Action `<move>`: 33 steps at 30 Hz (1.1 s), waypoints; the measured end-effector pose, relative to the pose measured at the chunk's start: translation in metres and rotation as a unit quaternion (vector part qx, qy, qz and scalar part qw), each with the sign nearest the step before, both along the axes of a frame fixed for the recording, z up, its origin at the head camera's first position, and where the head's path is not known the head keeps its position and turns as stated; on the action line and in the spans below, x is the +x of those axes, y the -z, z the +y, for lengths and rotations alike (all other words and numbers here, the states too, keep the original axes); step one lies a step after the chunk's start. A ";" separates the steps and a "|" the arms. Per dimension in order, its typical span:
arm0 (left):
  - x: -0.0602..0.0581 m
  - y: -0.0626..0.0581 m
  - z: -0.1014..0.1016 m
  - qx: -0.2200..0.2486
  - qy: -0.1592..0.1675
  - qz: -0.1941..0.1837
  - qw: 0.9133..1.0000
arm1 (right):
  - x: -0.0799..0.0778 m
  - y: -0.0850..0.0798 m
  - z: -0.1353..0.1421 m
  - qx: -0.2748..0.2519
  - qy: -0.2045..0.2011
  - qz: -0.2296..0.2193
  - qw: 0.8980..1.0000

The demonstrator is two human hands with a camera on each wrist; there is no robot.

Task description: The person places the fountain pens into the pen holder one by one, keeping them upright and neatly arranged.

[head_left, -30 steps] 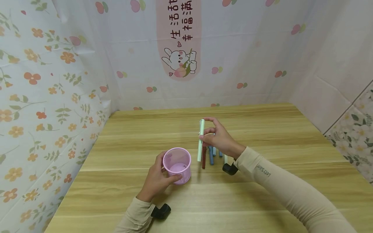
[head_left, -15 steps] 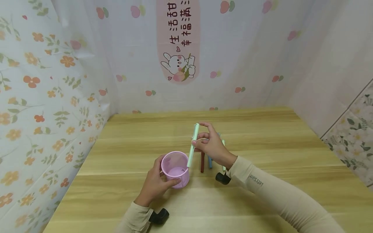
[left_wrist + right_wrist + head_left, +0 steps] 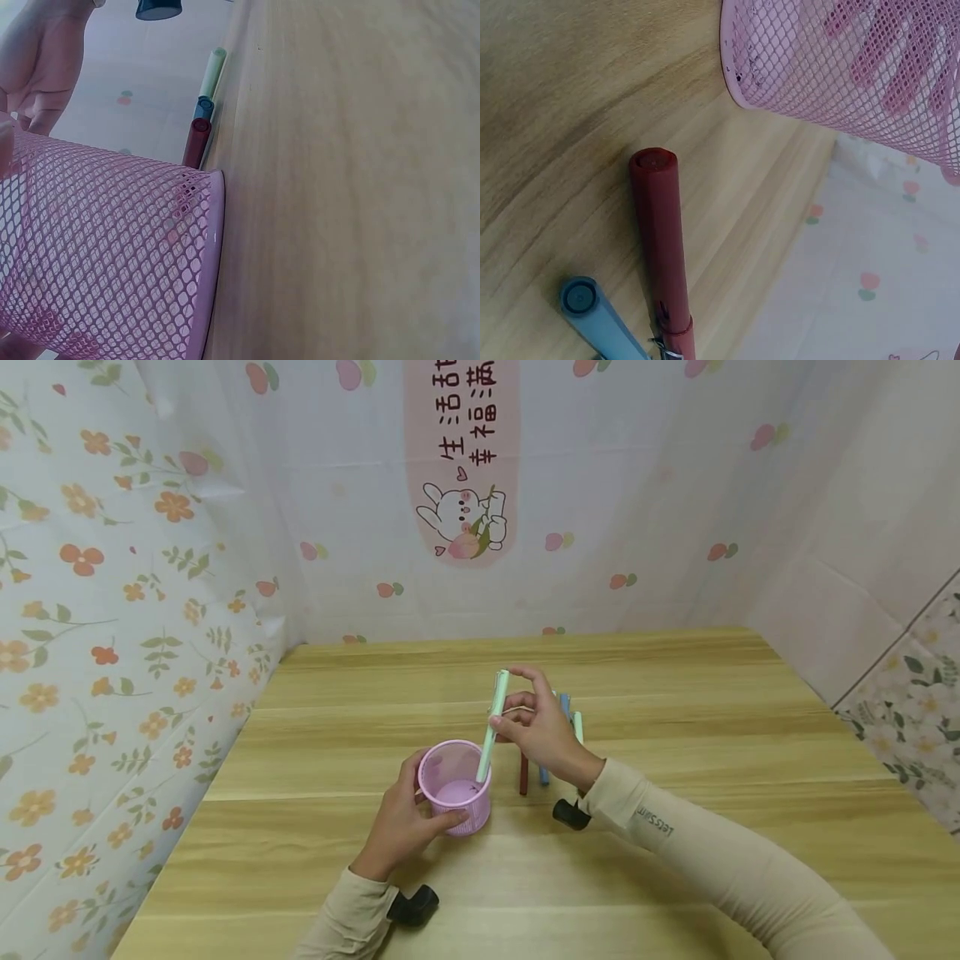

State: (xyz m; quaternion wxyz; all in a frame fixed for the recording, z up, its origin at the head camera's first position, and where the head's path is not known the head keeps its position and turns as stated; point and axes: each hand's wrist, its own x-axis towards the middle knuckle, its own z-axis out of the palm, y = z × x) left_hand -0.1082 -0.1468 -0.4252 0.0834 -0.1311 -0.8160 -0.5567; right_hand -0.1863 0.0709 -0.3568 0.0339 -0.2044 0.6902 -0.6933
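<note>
A pink mesh pen cup [image 3: 477, 814] stands upright on the table, and its mesh wall [image 3: 112, 247] fills much of the left wrist view. My left hand [image 3: 397, 827] grips it from the left, thumb across the front. Over the cup's right rim, my right hand [image 3: 546, 731] pinches a light green pen [image 3: 491, 739], clip end up and slightly tilted. The pen's lower end is at the cup's mouth. Beneath and beside the right hand lie a dark red pen [image 3: 660, 240], a blue pen [image 3: 604, 322] and another light green pen [image 3: 578, 727], partly hidden.
The wood-grain table [image 3: 360, 693] reaches back to a printed curtain [image 3: 600, 510]. A flowered curtain [image 3: 112, 610] hangs at the left. Black wrist devices sit under the left sleeve [image 3: 414, 906] and the right sleeve [image 3: 572, 814].
My right hand has carried the light green pen leftward, from beside the cup to its mouth, and the pen leans more. My left hand keeps its grip on the cup.
</note>
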 end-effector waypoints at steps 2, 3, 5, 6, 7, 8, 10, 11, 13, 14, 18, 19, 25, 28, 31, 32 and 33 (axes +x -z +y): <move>0.000 0.000 0.000 0.001 -0.001 -0.001 1.000 | 0.000 0.000 -0.001 0.002 0.001 0.003 1.000; 0.000 0.000 0.000 0.002 -0.001 -0.001 1.000 | 0.001 0.000 -0.001 0.003 0.002 0.005 1.000; 0.000 0.001 0.000 0.003 -0.001 -0.002 1.000 | 0.001 0.001 -0.002 0.006 0.003 0.007 1.000; 0.000 0.001 0.000 0.004 -0.001 -0.002 1.000 | 0.001 0.001 -0.002 0.008 0.003 0.008 1.000; 0.000 0.002 0.000 0.004 0.000 -0.001 1.000 | 0.001 0.001 -0.002 0.009 0.003 0.009 1.000; 0.000 0.002 -0.001 0.003 0.000 0.000 1.000 | 0.001 0.001 -0.002 0.009 0.003 0.010 1.000; -0.001 0.002 -0.001 0.003 0.002 0.002 1.000 | 0.001 0.002 -0.002 0.010 0.003 0.012 1.000; -0.001 0.003 -0.001 0.003 0.002 0.003 1.000 | 0.002 0.002 -0.002 0.010 0.003 0.013 1.000; -0.001 0.002 -0.001 0.003 0.003 0.005 1.000 | 0.002 0.002 -0.002 0.010 0.003 0.014 1.000; -0.001 0.002 -0.001 0.002 0.003 0.006 1.000 | 0.002 0.003 -0.003 0.009 0.002 0.015 1.000; -0.001 0.001 -0.001 0.000 0.005 0.006 1.000 | 0.002 0.003 -0.003 0.005 -0.001 0.018 1.000; -0.001 0.001 -0.001 -0.001 0.005 0.006 1.000 | 0.002 0.004 -0.004 0.004 -0.002 0.019 1.000; -0.001 0.002 -0.001 -0.003 0.005 0.007 1.000 | 0.004 0.005 -0.005 -0.001 -0.005 0.024 1.000; -0.001 0.003 -0.001 -0.002 0.006 0.010 1.000 | 0.004 0.005 -0.006 0.007 -0.004 0.035 0.999; -0.001 0.003 -0.001 0.000 0.005 0.009 1.000 | 0.004 0.005 -0.006 0.030 0.002 0.055 0.998; -0.001 0.003 -0.001 0.000 0.004 0.008 1.000 | 0.003 0.005 -0.006 0.039 0.003 0.061 0.997; -0.001 0.003 -0.001 0.000 0.004 0.007 1.000 | 0.003 0.006 -0.005 0.047 0.006 0.066 0.997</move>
